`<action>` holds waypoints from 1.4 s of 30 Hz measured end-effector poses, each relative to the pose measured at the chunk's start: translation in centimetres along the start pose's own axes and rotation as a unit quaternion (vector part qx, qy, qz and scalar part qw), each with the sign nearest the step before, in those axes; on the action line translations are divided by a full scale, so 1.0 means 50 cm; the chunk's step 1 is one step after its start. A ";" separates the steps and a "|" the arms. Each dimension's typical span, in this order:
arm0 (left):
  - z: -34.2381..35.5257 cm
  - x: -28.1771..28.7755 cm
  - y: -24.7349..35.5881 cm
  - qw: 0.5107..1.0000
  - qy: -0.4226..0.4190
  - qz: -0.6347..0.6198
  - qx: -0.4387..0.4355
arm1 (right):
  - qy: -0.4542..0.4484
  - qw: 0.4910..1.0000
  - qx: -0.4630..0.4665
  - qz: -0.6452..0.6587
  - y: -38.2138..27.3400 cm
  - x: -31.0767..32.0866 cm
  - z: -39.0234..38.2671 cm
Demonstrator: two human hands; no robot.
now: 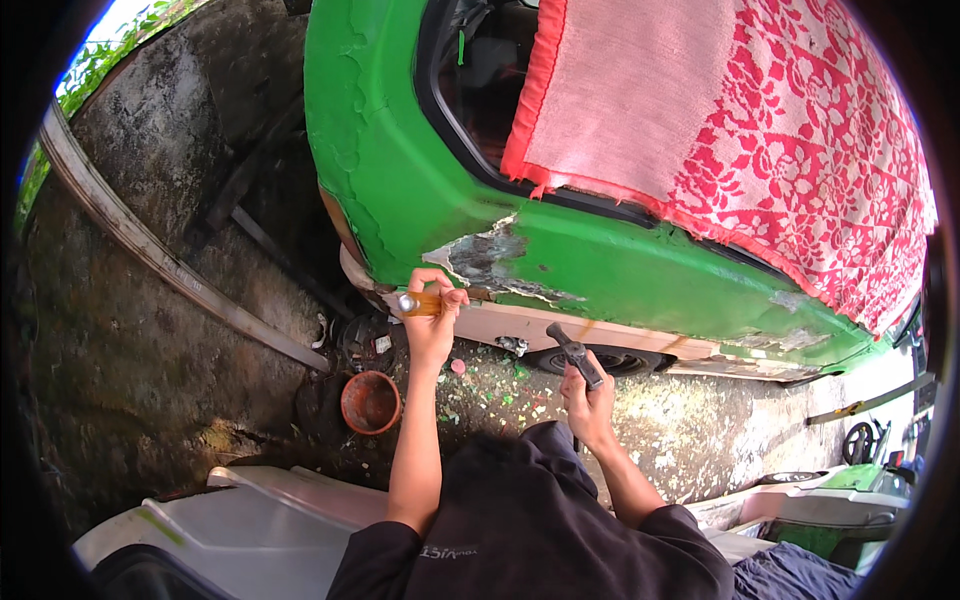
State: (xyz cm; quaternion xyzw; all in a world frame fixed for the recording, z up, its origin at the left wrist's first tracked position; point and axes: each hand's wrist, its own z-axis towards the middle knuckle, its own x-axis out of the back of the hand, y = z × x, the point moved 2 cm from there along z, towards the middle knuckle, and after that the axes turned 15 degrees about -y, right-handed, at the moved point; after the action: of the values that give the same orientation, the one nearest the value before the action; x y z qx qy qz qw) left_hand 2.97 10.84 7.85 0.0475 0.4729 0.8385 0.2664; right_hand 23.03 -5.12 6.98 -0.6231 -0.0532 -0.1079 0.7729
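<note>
While the green car (610,255) spans the upper view, a red-and-pink floral towel (800,150) draped over its window side, a ragged patch (485,255) on its lower body panel shows broken paint edges. The person's right hand (590,400) is closed around the handle of a hammer (575,355), its head up and apart from the other tool. The left hand (432,335) curls its fingers about an amber-handled chisel or screwdriver (420,304), metal cap outward, just below the patch (whether its tip touches the panel, I cannot tell). Good striking probably calls for a shallow blade angle, fingers clear of the cap, and short, square taps rather than heavy swings.
</note>
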 end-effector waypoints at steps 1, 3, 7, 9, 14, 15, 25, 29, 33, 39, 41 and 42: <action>0.010 -0.018 -0.001 0.999 -0.008 0.045 -0.028 | 0.004 1.000 -0.011 0.022 0.006 0.002 0.004; 0.010 -0.034 0.000 0.997 -0.062 0.040 -0.011 | -0.001 0.997 -0.036 0.066 0.020 0.012 0.011; 0.021 -0.061 0.008 0.995 -0.073 0.056 -0.032 | -0.010 0.998 -0.022 0.050 0.036 0.047 0.030; 0.027 -0.084 0.018 0.977 -0.097 0.188 -0.022 | -0.011 0.997 -0.011 0.076 0.049 0.068 0.042; 0.066 -0.207 0.033 0.939 -0.171 0.295 0.035 | -0.046 0.988 -0.028 0.145 0.081 0.144 0.061; 0.078 -0.230 0.019 0.935 -0.179 0.304 0.026 | -0.053 0.984 -0.033 0.167 0.084 0.162 0.065; 0.189 -0.393 0.011 0.867 -0.055 0.487 -0.091 | -0.137 0.963 -0.043 0.228 0.126 0.336 0.097; 0.209 -0.387 -0.013 0.837 -0.017 0.537 -0.100 | -0.172 0.955 -0.022 0.240 0.129 0.370 0.107; 0.219 -0.384 -0.023 0.794 -0.014 0.596 -0.119 | -0.182 0.954 -0.001 0.238 0.123 0.386 0.117; 0.244 -0.380 -0.023 0.809 0.019 0.570 -0.144 | -0.176 0.944 -0.005 0.279 0.116 0.381 0.133; 0.249 -0.380 -0.027 0.805 0.023 0.574 -0.150 | -0.175 0.948 0.019 0.267 0.108 0.381 0.140; 0.247 -0.380 -0.028 0.803 0.026 0.576 -0.151 | -0.175 0.943 0.014 0.281 0.108 0.381 0.140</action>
State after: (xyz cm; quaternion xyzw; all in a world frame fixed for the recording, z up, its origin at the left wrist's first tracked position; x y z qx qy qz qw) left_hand 23.83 11.55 16.72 0.2489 0.2321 0.8994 -0.2744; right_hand 43.17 0.88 7.50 -0.6110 -0.0119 0.2257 0.7586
